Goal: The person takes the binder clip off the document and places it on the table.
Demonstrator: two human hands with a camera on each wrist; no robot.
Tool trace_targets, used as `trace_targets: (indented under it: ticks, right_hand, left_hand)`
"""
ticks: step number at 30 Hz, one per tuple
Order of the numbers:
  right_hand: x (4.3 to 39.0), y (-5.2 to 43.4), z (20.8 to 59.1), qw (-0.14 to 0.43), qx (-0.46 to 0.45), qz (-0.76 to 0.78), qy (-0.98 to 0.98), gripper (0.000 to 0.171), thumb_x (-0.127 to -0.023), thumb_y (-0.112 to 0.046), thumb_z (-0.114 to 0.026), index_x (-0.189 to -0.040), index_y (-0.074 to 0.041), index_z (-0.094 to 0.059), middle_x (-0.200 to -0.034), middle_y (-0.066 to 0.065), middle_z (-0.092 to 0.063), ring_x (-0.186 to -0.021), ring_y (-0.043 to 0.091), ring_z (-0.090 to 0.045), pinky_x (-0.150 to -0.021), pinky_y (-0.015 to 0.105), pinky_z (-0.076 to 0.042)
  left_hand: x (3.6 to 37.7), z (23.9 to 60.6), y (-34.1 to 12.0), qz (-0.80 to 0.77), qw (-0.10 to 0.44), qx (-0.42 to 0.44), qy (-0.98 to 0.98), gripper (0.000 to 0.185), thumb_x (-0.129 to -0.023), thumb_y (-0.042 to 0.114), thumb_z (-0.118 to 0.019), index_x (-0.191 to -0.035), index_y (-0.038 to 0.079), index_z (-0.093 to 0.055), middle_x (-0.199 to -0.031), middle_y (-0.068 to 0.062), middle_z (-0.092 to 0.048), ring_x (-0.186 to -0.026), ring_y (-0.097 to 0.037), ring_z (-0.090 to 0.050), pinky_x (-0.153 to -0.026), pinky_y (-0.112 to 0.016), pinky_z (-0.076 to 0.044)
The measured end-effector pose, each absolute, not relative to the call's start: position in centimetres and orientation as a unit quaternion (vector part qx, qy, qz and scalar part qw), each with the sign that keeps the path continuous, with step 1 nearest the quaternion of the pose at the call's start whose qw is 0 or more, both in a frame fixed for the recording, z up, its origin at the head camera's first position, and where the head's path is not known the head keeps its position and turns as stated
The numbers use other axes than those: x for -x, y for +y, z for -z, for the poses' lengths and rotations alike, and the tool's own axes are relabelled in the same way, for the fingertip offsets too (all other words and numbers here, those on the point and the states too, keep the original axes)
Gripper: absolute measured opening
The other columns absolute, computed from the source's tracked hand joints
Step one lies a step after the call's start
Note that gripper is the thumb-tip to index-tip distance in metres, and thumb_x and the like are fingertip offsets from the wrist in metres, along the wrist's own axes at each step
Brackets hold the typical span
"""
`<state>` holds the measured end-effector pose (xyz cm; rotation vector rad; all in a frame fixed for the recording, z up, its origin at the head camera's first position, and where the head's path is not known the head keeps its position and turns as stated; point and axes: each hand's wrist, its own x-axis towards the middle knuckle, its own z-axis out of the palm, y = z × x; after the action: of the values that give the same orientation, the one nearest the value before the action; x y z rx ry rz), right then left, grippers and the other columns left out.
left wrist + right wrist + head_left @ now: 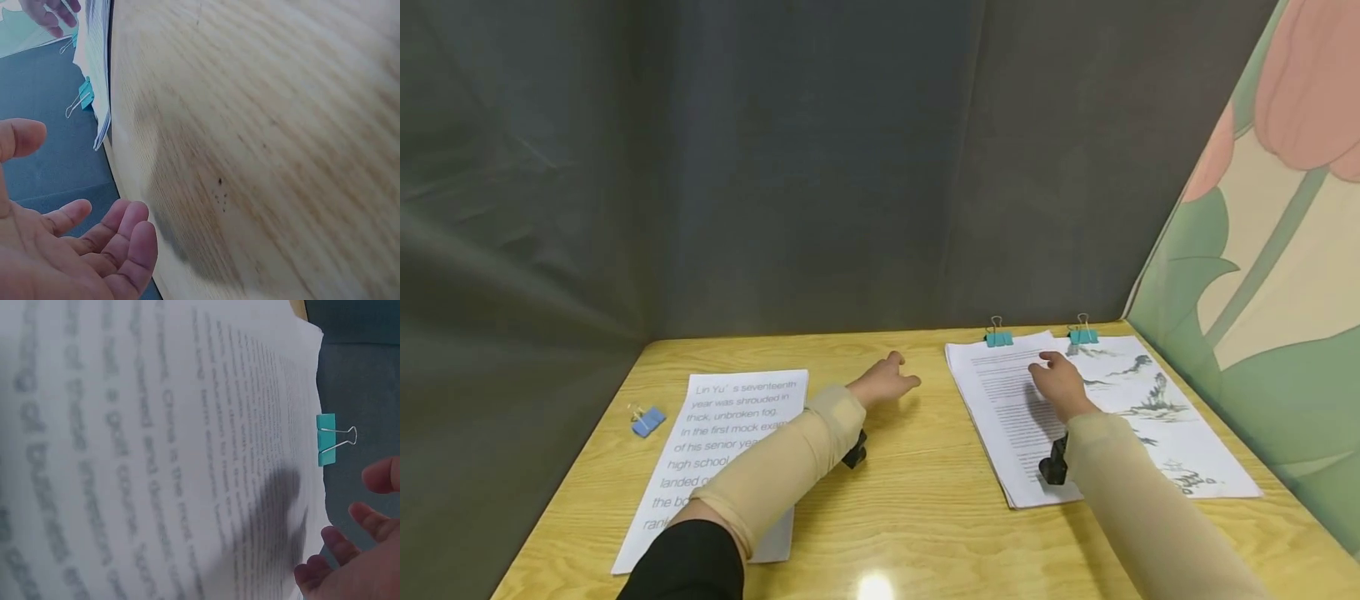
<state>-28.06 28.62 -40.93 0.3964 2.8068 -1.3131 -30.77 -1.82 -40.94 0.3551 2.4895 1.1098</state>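
My left hand (pixel 883 382) hovers over the bare wood right of the large-print sheets (pixel 741 408); its fingers are spread and loosely bent, with nothing in them, as the left wrist view also shows. Above the stack of small-print pages (pixel 1000 417) is my right hand (pixel 1060 383), fingers apart and holding nothing; its shadow falls on the print. A teal binder clip (pixel 998 339) grips the top edge of that stack. Another teal binder clip (pixel 1083 336) is on the top edge of the ink-landscape sheets (pixel 1157 400), which lie partly beside the small-print stack.
A blue binder clip (pixel 648 422) lies on the wooden table (pixel 917 500) left of the large-print sheets, with something small and yellowish beside it. A dark curtain (pixel 820 167) stands along the back and left, a flower-painted panel (pixel 1285 292) along the right.
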Motion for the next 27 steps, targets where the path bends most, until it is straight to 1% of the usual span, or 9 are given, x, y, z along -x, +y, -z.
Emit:
trace_targets:
  ticks: [4, 7, 12, 16, 20, 22, 27]
  right_hand:
    - [28.4, 29.2, 41.3, 0.012, -0.14, 0.412, 0.9, 0.057, -0.105, -0.019, -0.042, -0.15, 0.014, -0.032, -0.153, 0.041, -0.03, -0.142, 0.053, -0.032, -0.115, 0.059, -0.03]
    - [28.6, 29.3, 41.5, 0.011, -0.148, 0.407, 0.901, 0.058, -0.104, -0.019, -0.042, -0.15, 0.015, -0.033, -0.153, 0.041, -0.031, -0.142, 0.053, -0.033, -0.114, 0.059, -0.031]
    - [29.0, 29.5, 41.8, 0.001, -0.154, 0.393, 0.907, 0.058, -0.102, -0.018, -0.042, -0.149, 0.015, -0.035, -0.151, 0.042, -0.033, -0.14, 0.055, -0.034, -0.113, 0.06, -0.032]
    - [29.0, 29.9, 42.1, -0.004, -0.162, 0.364, 0.917, 0.057, -0.101, -0.018, -0.046, -0.147, 0.015, -0.038, -0.146, 0.043, -0.037, -0.136, 0.058, -0.036, -0.111, 0.061, -0.033]
    - [28.8, 30.3, 42.2, 0.0, -0.171, 0.34, 0.925, 0.058, -0.099, -0.019, -0.05, -0.146, 0.014, -0.039, -0.145, 0.044, -0.038, -0.134, 0.059, -0.037, -0.11, 0.062, -0.034]
    - [28.8, 30.5, 42.1, 0.002, -0.172, 0.33, 0.928, 0.059, -0.099, -0.02, -0.051, -0.146, 0.013, -0.04, -0.145, 0.044, -0.038, -0.133, 0.06, -0.038, -0.109, 0.063, -0.034]
    - [29.0, 30.7, 42.1, 0.015, -0.184, 0.328, 0.927, 0.06, -0.1, -0.021, -0.051, -0.148, 0.012, -0.039, -0.147, 0.043, -0.037, -0.136, 0.061, -0.033, -0.112, 0.064, -0.029]
  left_hand:
    - [31.2, 40.9, -1.4, -0.399, 0.196, -0.124, 0.887, 0.066, -0.107, 0.031, -0.053, -0.159, 0.0, -0.027, -0.158, -0.024, -0.036, -0.134, -0.037, -0.05, -0.107, -0.05, -0.043]
    - [31.6, 41.0, -1.0, -0.402, 0.201, -0.12, 0.885, 0.067, -0.107, 0.032, -0.053, -0.16, 0.001, -0.027, -0.159, -0.023, -0.036, -0.139, -0.037, -0.045, -0.11, -0.05, -0.041]
    - [32.0, 41.3, -0.2, -0.426, 0.214, -0.112, 0.872, 0.067, -0.107, 0.031, -0.054, -0.16, 0.002, -0.026, -0.161, -0.021, -0.034, -0.142, -0.037, -0.043, -0.112, -0.049, -0.039]
    - [31.9, 41.6, 0.6, -0.438, 0.221, -0.106, 0.865, 0.066, -0.106, 0.03, -0.055, -0.159, 0.001, -0.028, -0.162, -0.021, -0.033, -0.142, -0.038, -0.043, -0.112, -0.05, -0.039]
    - [32.0, 42.0, 1.4, -0.437, 0.222, -0.1, 0.866, 0.066, -0.106, 0.031, -0.055, -0.159, 0.002, -0.029, -0.162, -0.02, -0.033, -0.142, -0.037, -0.042, -0.113, -0.049, -0.038]
    - [32.3, 42.2, 1.8, -0.437, 0.223, -0.1, 0.866, 0.066, -0.106, 0.031, -0.055, -0.159, 0.003, -0.029, -0.162, -0.019, -0.034, -0.142, -0.037, -0.043, -0.113, -0.049, -0.038]
    - [33.3, 42.2, 2.7, -0.439, 0.22, -0.105, 0.864, 0.066, -0.107, 0.031, -0.054, -0.16, 0.003, -0.028, -0.161, -0.02, -0.034, -0.137, -0.036, -0.049, -0.109, -0.049, -0.043]
